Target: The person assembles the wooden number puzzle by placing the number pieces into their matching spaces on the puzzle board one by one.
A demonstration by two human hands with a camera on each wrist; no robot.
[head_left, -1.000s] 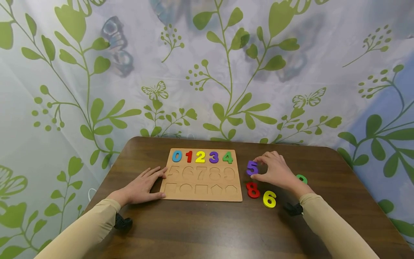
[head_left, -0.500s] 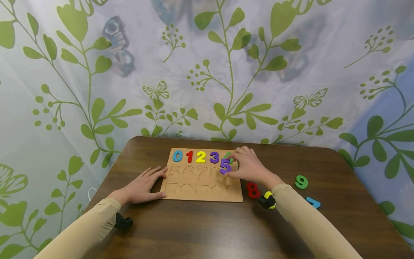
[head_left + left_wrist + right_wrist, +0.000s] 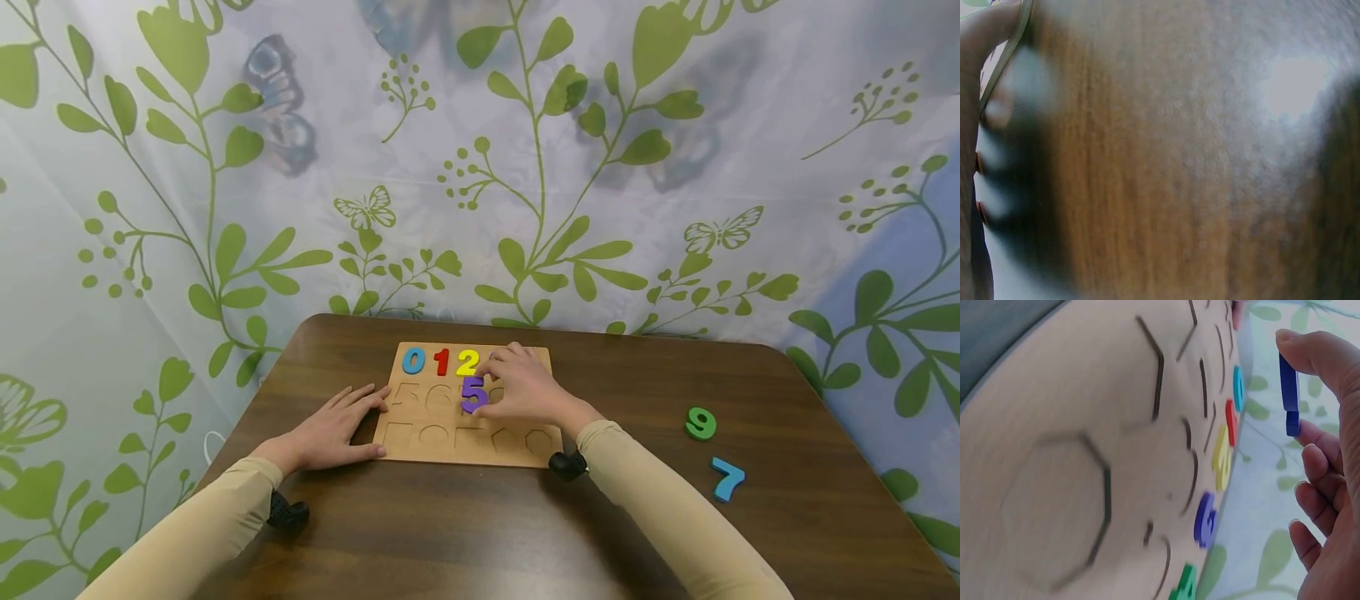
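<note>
Between thumb and fingers my right hand (image 3: 525, 390) pinches a purple number 5 (image 3: 474, 395), held over the middle row of the wooden puzzle board (image 3: 420, 454). In the right wrist view the 5 (image 3: 1289, 394) appears edge-on, apart from the board's surface. Along the board's top row sit a blue 0 (image 3: 413, 361), a red 1 (image 3: 442, 362) and a yellow 2 (image 3: 467, 362). A purple 3 (image 3: 1205, 519) and a green 4 (image 3: 1185, 584) show in the right wrist view. My left hand (image 3: 333, 429) rests with extended fingers at the board's left edge.
On the brown table (image 3: 420, 533), a green 9 (image 3: 701, 423) and a blue 7 (image 3: 727, 479) lie to the right. A patterned curtain (image 3: 420, 167) hangs behind the table. The right forearm covers the area right of the board.
My right hand has carried the purple 5 leftward from the table's right side to above the board. The left hand stays in place. The red 8 and yellow 6 are now hidden.
</note>
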